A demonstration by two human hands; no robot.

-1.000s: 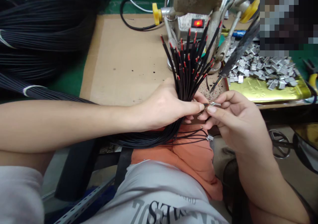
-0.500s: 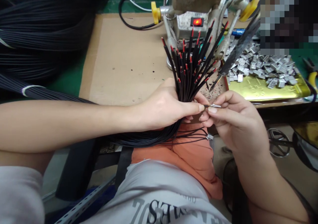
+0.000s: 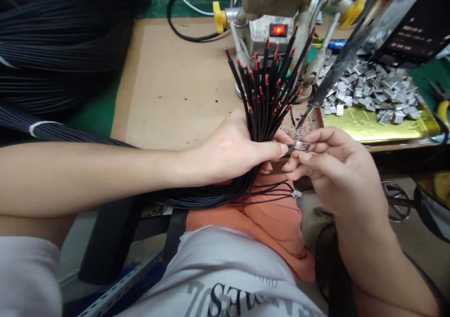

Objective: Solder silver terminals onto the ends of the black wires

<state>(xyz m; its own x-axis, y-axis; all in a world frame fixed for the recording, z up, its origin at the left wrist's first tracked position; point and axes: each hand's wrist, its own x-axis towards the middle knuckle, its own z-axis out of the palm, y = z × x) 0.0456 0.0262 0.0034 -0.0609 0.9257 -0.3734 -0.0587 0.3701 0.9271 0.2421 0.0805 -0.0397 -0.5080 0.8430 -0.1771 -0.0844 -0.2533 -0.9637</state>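
Wire coils (image 3: 45, 40) left, terminals (image 3: 369, 92) on tray (image 3: 379, 132) right, machine (image 3: 270, 31) ahead

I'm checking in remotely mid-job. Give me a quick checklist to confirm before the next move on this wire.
Left hand gripping the black wire bundle: ok.
Right hand pinching the metal terminal: ok.
Wire seated in the metal terminal: cannot tell, too small to see.
Red switch on the machine lit: ok.
Spare terminals on the gold tray: ok, plenty there.

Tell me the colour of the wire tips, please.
The tips are red, on black wires; the head view shows them best, above the left hand.
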